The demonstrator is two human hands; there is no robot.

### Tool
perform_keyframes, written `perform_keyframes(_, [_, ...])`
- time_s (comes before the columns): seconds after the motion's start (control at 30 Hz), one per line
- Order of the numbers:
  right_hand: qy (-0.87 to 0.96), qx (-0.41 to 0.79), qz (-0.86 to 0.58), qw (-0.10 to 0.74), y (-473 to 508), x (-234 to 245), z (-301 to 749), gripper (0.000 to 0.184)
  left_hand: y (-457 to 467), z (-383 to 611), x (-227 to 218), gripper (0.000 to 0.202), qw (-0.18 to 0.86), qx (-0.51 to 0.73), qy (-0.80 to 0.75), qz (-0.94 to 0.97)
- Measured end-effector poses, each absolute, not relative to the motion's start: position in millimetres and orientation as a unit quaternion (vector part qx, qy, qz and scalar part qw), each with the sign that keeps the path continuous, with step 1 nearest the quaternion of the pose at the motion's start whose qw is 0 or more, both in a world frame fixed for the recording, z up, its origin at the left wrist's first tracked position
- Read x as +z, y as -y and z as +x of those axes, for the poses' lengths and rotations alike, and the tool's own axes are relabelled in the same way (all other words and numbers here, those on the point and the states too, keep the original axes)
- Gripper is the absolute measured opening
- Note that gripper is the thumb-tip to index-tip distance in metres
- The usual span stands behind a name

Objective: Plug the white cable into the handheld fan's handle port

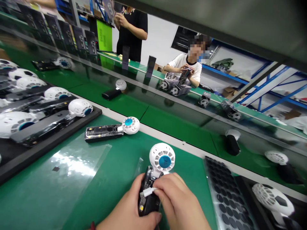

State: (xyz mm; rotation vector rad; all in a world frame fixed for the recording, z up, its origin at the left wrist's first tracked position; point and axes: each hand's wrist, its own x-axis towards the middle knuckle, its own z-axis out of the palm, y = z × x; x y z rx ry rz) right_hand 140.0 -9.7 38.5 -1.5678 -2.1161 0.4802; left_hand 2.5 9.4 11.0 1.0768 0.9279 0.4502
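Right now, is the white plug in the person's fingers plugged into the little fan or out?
Out, it seems: the right hand holds the white plug across the dark handle of the fan, its greyish tip in view.

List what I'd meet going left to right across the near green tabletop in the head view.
Black tray of fans → loose fan lying flat → held fan with a blue center → sheet of black discs → football-patterned fan.
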Motion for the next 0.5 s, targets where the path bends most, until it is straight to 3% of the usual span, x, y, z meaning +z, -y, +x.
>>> perform_keyframes(0.23, [0.747, 0.160, -0.562, 0.318, 17.2, 23.7, 140.6, 0.014, -9.8, 0.8, 4.3, 0.059, 0.747, 0.225, -0.405, 0.478])
perform_keyframes(0.5, [0.682, 0.264, -0.579, 0.359, 28.0, 12.3, 138.9, 0.026, -10.0, -0.1, -3.5, 0.062, 0.764, 0.252, -0.379, 0.457])
